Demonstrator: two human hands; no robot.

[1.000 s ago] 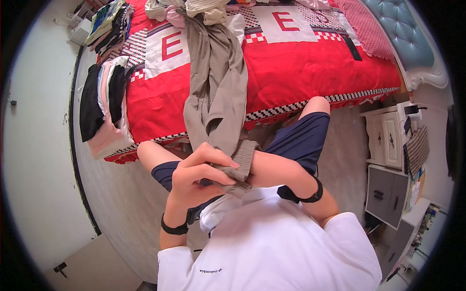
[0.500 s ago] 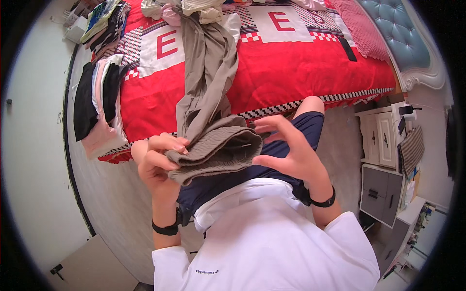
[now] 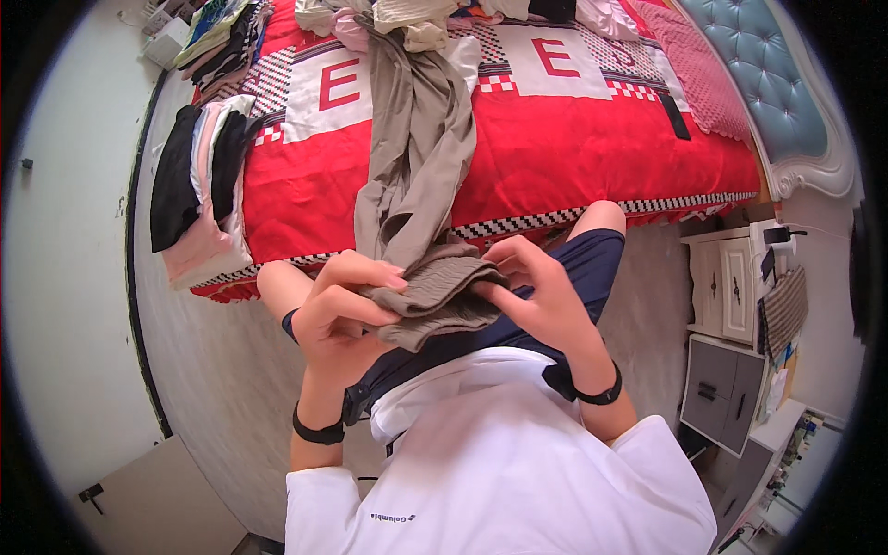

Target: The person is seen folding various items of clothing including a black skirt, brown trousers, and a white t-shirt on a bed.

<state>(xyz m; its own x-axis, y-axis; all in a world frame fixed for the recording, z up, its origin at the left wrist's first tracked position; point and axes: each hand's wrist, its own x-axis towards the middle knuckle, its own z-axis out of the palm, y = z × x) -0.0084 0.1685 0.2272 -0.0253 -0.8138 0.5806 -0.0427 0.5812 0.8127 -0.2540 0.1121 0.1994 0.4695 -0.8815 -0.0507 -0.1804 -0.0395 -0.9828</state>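
A pair of grey-brown trousers [image 3: 421, 139] is seen from above, stretched lengthwise from the centre of the frame to the top edge, slightly left of the middle, across a red bedcover [image 3: 546, 143]. The near end, a gathered waistband [image 3: 439, 310], is held over the lap, its band lying crosswise to the long legs. Its left side is gripped by the left hand [image 3: 347, 310], between thumb and fingers. Its right end is pinched by the right hand [image 3: 544, 294], the fingers curled and partly hidden by the thumb. The legs lie beyond both hands, up the frame, and are set nearer the left. Their far end is overlapped by heaped clothes [image 3: 407, 17] at the top.
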